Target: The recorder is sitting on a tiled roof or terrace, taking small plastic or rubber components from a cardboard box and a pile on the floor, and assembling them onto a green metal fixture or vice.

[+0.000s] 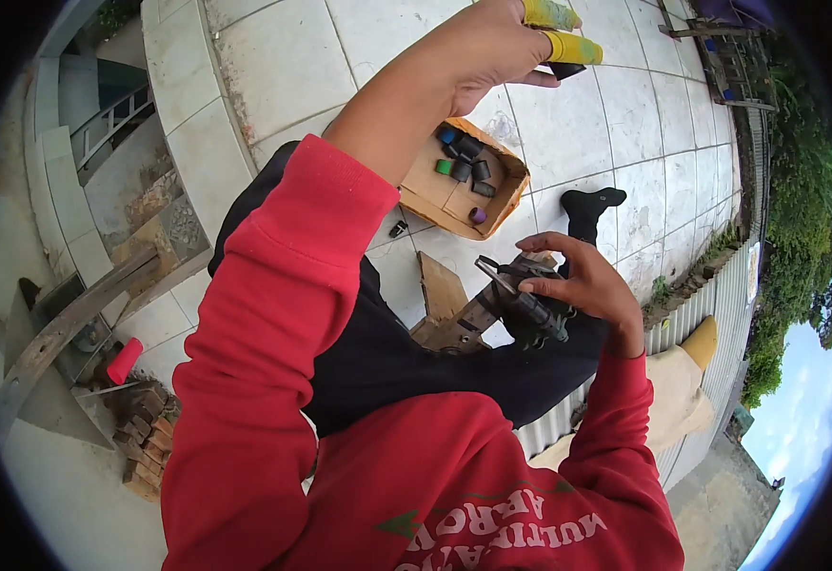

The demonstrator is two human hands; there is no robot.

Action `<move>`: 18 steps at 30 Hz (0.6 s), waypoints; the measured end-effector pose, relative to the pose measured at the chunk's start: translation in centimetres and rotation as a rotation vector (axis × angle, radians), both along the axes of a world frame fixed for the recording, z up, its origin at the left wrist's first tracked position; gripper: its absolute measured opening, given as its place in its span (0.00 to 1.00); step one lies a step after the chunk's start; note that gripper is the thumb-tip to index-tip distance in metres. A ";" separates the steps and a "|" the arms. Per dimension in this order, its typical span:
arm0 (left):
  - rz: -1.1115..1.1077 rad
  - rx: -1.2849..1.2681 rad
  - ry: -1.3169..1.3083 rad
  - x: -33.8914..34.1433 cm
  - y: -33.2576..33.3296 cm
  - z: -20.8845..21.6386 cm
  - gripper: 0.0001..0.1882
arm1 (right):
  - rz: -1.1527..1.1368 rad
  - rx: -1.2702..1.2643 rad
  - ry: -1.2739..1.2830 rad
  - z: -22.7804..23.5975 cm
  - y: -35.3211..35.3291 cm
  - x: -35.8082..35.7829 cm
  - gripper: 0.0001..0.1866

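Two red sleeves; left grip pinching one black piece; right grip apart, at one dark tool.

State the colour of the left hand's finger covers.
The finger covers on the left hand are yellow, seen best in the head view.

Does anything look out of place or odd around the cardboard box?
Yes: a small dark piece lies on the tiled floor, just outside the cardboard box. It looks stray because several small cylinders lie inside.
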State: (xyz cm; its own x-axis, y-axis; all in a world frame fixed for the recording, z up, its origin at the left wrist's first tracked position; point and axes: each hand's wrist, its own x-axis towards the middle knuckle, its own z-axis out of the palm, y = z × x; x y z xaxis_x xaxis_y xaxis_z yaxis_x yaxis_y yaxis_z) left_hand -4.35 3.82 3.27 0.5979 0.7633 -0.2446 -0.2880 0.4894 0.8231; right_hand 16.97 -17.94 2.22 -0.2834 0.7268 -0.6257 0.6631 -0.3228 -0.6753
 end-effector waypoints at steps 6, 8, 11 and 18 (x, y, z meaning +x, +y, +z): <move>-0.210 0.417 0.407 2.6 -3.1 -3.1 0.21 | -0.726 0.493 0.281 1.2 6.3 -3.3 0.29; -0.245 0.355 0.358 2.9 -3.7 -2.9 0.20 | -0.726 0.514 0.243 0.5 7.7 -3.4 0.28; -0.188 0.423 0.490 2.8 -3.1 -4.5 0.18 | -0.704 0.512 0.229 0.5 8.7 -3.7 0.26; -0.196 0.404 0.493 2.4 -4.0 -5.0 0.16 | -0.730 0.339 0.298 -0.6 9.2 -3.2 0.27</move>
